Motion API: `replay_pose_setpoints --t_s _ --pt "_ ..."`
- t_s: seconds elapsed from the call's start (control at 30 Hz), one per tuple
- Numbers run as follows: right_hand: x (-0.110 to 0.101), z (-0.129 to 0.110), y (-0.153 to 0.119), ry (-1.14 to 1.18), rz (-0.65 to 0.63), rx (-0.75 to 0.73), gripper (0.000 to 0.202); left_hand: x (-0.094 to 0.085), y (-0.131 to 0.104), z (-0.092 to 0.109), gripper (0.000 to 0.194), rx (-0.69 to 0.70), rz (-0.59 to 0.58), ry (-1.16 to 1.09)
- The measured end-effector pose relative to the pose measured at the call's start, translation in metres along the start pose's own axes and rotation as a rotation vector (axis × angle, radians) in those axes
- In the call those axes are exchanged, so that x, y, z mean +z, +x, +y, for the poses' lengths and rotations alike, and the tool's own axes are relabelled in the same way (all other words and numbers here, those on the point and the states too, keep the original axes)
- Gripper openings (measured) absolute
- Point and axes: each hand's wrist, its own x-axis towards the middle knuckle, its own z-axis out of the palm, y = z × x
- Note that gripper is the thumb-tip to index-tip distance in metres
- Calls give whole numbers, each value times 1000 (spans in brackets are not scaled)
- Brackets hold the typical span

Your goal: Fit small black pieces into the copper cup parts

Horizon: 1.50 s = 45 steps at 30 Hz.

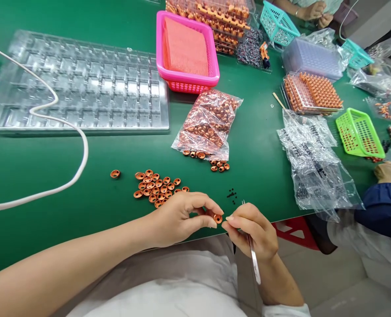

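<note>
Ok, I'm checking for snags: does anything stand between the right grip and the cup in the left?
Nothing visible does: a narrow open gap separates the right grip from the cup in the left grip. The tweezers, held on the right, have their tips clear of that gap.

- We have a passage over the green table (259,145) between the bag of copper parts (211,114) and the flattened plastic bags (314,163).
- We note the pile of copper cups (158,184) just beside the left hand (182,215), obstructing low travel forward-left.
- We find the clear tray (83,88) and pink basket (188,78) blocking farther out; the white cable (84,147) crosses the left side.
- We note small black pieces (231,194) just beyond the right hand (255,229).
</note>
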Motion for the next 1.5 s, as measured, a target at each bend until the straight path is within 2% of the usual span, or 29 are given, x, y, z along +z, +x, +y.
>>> replay_pose_setpoints --t_s 0.17,0.4,0.7,0.9,1.3,1.5 --pt "-1 -2 -1 -25 -7 3 32 0 0 -1 12 15 -6 7" --pt "-5 1 1 -79 -201 -160 29 1 -3 -4 11 175 14 176" --pt "-9 2 -5 -200 -288 -266 29 4 -6 -7 13 330 18 292" --pt "-8 1 -6 -227 -283 -311 27 5 -5 -7 13 354 11 312" --pt "-9 0 -5 -203 -321 -260 28 4 -5 -7 14 359 -8 304" --pt "-6 1 -1 -203 -318 -274 18 6 -5 -10 15 344 -22 305"
